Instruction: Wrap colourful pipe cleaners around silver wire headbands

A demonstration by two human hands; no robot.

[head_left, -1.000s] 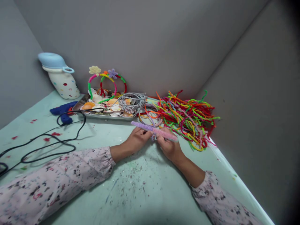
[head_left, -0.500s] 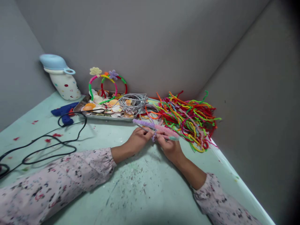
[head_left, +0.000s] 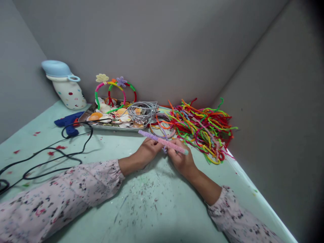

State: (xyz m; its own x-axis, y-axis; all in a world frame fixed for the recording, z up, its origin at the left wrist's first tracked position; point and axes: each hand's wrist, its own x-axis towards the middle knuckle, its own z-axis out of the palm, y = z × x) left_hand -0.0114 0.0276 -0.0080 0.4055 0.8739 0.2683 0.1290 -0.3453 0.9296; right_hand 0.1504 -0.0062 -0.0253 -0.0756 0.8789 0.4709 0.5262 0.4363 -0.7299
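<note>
My left hand (head_left: 148,151) and my right hand (head_left: 180,158) are both closed on a headband wrapped in purple and pink fuzzy wire (head_left: 162,141), held just above the pale green table (head_left: 141,202). The left fingers pinch its purple part, the right fingers its pink end. A short purple tail hangs between the hands. Just beyond the right hand lies a big heap of coloured pipe cleaners (head_left: 202,126).
A metal tray (head_left: 111,125) with shells and a coil of grey wire (head_left: 143,111) stands behind the hands, with two decorated headbands (head_left: 113,88) upright in it. A blue glue gun (head_left: 69,122) with a black cord (head_left: 50,155) lies left, near a spotted white jug (head_left: 67,86). Grey walls close in.
The wrapped headband has turned slightly in my hands and its pink end now sits lower; both hands stay in place on it.
</note>
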